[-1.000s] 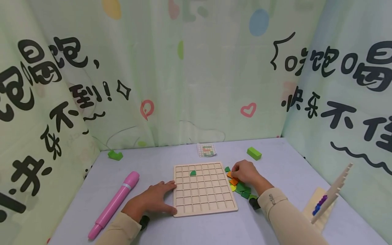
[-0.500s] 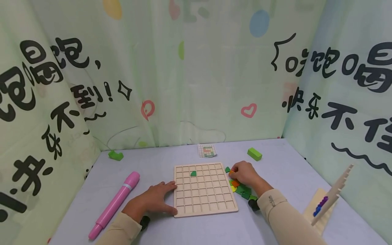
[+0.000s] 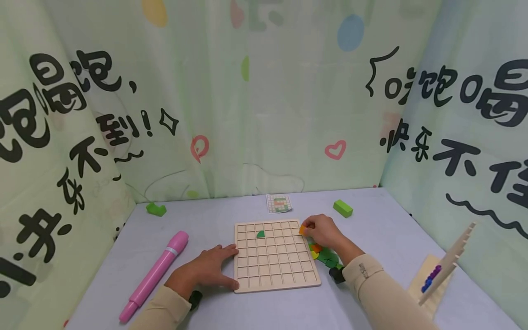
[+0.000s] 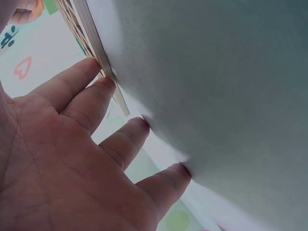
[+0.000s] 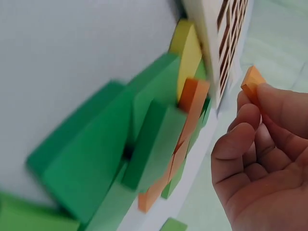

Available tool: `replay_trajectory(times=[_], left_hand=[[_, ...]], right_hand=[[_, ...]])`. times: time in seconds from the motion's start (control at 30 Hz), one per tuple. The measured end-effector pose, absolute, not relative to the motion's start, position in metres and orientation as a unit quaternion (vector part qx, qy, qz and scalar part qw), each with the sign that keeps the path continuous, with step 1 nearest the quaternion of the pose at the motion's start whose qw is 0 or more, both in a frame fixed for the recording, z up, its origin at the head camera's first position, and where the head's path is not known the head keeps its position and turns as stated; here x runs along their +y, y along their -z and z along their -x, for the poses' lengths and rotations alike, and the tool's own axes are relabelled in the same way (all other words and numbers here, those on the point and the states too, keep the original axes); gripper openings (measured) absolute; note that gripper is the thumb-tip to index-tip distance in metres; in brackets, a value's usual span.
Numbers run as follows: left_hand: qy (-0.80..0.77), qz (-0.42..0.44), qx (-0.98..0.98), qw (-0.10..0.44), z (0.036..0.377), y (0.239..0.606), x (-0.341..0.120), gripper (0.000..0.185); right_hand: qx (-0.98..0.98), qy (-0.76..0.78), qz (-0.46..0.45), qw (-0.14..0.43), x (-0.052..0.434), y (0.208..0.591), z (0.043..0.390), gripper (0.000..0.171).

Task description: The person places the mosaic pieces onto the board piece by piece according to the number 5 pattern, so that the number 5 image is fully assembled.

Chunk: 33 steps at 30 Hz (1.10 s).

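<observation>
A wooden grid board [image 3: 275,255] lies flat on the table, with one green piece [image 3: 260,233] in a cell near its far left. My left hand [image 3: 206,270] rests flat on the table, its straight fingers [image 4: 89,98] against the board's left edge [image 4: 98,53]. My right hand [image 3: 323,230] pinches a small orange piece [image 3: 302,229] [image 5: 252,82] at the board's far right corner. A pile of green, orange and yellow pieces [image 3: 326,255] [image 5: 149,144] lies beside the board's right edge, under my right wrist.
A pink marker [image 3: 154,274] lies left of the board. A pattern card [image 3: 278,203] and a light green block [image 3: 343,208] sit behind it, another green block [image 3: 156,209] at the back left. A wooden rack with blue beads [image 3: 437,270] stands at the right.
My right hand lifted the orange piece from the pile and moved left to the board's far right corner. The left hand has stayed put.
</observation>
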<state>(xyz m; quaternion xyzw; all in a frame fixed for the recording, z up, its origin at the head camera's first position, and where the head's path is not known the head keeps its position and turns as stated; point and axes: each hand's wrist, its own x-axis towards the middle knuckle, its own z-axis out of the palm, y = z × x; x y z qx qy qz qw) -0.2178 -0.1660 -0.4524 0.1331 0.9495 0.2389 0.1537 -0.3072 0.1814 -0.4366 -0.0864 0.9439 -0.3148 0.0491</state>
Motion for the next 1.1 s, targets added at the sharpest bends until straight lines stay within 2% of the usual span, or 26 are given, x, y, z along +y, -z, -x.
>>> replay_trajectory(times=[0.23,1.1], left_hand=[[-0.245,-0.144,0.947,0.150,0.216,0.451,-0.168,0.094],[-0.245,-0.145,0.946,0.155,0.217,0.452,-0.170,0.094]], right_hand=[[0.932,0.346,0.099,0.053,0.165,0.439,0.306,0.006],[0.919,0.332,0.191,0.090,0.091,0.440,0.308,0.004]])
